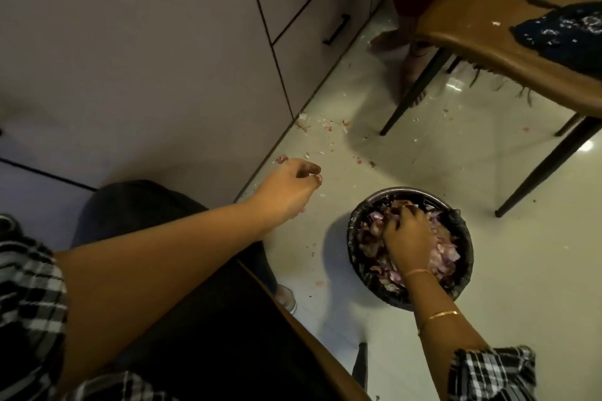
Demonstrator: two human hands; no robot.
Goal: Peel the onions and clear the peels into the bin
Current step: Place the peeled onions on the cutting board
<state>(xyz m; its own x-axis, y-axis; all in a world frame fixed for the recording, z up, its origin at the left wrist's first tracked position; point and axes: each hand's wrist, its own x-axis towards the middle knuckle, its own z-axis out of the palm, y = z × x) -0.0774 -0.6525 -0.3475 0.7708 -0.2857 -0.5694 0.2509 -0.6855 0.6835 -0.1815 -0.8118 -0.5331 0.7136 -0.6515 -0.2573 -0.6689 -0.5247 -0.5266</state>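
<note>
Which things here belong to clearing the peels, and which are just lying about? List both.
For the job: bin; peels in the bin; peel scraps on the floor; left hand reaching toward the scraps; right hand on the binned peels.

Lying about: chair; dark cloth on its seat; cabinet; another person's feet.

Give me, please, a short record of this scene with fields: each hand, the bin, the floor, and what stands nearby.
left hand: reaches low over the floor beside the cabinet, fingers curled, pinching a peel bit
right hand: inside the bin, fingers bent into the peels; grip unclear
bin: round, black liner, on the floor, heaped with peels
floor: scraps scattered along the cabinet
nearby: brown chair with a dark cloth on it
</note>
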